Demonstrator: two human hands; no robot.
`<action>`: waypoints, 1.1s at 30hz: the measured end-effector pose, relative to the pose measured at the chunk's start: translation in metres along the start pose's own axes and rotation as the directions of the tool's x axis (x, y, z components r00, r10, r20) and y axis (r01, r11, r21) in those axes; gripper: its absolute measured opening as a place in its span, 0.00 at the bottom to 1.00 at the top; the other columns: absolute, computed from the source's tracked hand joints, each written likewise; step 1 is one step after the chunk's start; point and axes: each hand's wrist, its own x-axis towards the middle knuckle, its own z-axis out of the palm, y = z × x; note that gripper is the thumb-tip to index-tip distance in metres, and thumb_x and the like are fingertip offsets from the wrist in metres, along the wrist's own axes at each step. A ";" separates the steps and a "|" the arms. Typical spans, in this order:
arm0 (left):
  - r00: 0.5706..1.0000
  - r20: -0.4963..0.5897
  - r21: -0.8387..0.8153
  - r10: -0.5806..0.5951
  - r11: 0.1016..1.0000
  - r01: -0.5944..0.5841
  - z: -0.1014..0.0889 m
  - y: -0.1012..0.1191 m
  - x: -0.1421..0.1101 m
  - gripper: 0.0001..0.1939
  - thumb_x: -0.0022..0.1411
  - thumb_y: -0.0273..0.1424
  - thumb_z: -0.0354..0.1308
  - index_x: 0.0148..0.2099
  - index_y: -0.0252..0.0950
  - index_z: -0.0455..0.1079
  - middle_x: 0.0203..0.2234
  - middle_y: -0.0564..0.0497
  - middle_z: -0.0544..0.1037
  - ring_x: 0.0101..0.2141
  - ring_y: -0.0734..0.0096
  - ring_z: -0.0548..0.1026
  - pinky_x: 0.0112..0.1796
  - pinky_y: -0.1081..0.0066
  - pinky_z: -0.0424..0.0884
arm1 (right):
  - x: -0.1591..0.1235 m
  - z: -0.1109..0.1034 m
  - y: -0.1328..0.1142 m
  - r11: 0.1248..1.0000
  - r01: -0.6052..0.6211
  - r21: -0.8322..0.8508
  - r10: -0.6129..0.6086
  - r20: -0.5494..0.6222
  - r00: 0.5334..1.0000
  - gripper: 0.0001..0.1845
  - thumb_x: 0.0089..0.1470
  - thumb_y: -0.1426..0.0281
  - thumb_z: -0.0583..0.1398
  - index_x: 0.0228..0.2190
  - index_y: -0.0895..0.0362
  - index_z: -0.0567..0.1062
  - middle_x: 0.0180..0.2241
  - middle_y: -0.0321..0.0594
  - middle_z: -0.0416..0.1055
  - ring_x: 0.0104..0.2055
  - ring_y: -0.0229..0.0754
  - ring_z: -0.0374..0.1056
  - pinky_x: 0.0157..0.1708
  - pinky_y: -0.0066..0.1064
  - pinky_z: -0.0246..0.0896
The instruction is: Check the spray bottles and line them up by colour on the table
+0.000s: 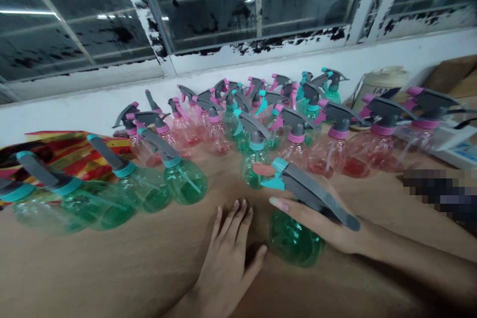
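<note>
Head camera: I look over a tan, wood-toned worktop running back to a white wall, with dark window panes above, their frames blotched black. I count one green spray bottle in the right hand, four green bottles in a row at left, and four pink bottles along the front at right; the crowd behind overlaps too much for me to number. The right hand wraps round the held bottle's neck, just right of centre near the front; I cannot tell whether its base touches down. The left hand lies palm down just beside it, fingers slightly spread. The bottles are clear, rounded, glossy plastic with grey heads and teal or pink collars. A red-and-yellow striped sheet lies behind the left row; a cream container stands near the wall.
</note>
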 end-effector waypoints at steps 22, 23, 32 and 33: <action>0.999 0.044 -0.012 0.000 1.000 0.001 -0.002 -0.001 -0.001 0.28 0.68 0.39 0.49 0.64 0.28 0.54 0.62 0.38 0.59 0.62 0.55 0.55 0.58 0.51 0.57 | 0.002 -0.001 -0.003 0.999 0.029 0.029 -0.028 -0.031 0.999 0.09 0.58 0.63 0.57 0.29 0.53 0.72 0.27 0.35 0.71 0.29 0.38 0.68 0.31 0.32 0.63; 0.999 0.042 -0.014 0.001 1.000 0.000 -0.002 -0.001 -0.001 0.28 0.68 0.38 0.49 0.64 0.28 0.54 0.62 0.38 0.58 0.62 0.55 0.55 0.58 0.51 0.57 | 0.002 -0.002 -0.003 0.999 0.035 0.014 -0.035 -0.035 0.999 0.09 0.58 0.63 0.57 0.29 0.53 0.72 0.26 0.35 0.71 0.29 0.39 0.68 0.31 0.32 0.63; 0.998 0.058 0.037 0.015 0.999 -0.017 -0.002 0.000 0.001 0.28 0.68 0.38 0.50 0.63 0.25 0.55 0.62 0.37 0.60 0.62 0.54 0.56 0.57 0.51 0.59 | -0.002 0.000 -0.002 0.998 -0.021 0.052 0.024 -0.058 0.998 0.11 0.57 0.61 0.59 0.40 0.51 0.73 0.27 0.35 0.71 0.27 0.39 0.68 0.28 0.31 0.65; 0.998 0.056 0.040 0.016 0.999 -0.019 -0.002 0.000 0.001 0.28 0.68 0.38 0.50 0.63 0.25 0.55 0.62 0.37 0.60 0.62 0.54 0.56 0.57 0.51 0.59 | -0.003 0.001 -0.002 0.999 -0.013 0.035 0.015 -0.079 0.997 0.12 0.57 0.61 0.58 0.42 0.51 0.73 0.27 0.35 0.72 0.26 0.39 0.68 0.27 0.31 0.65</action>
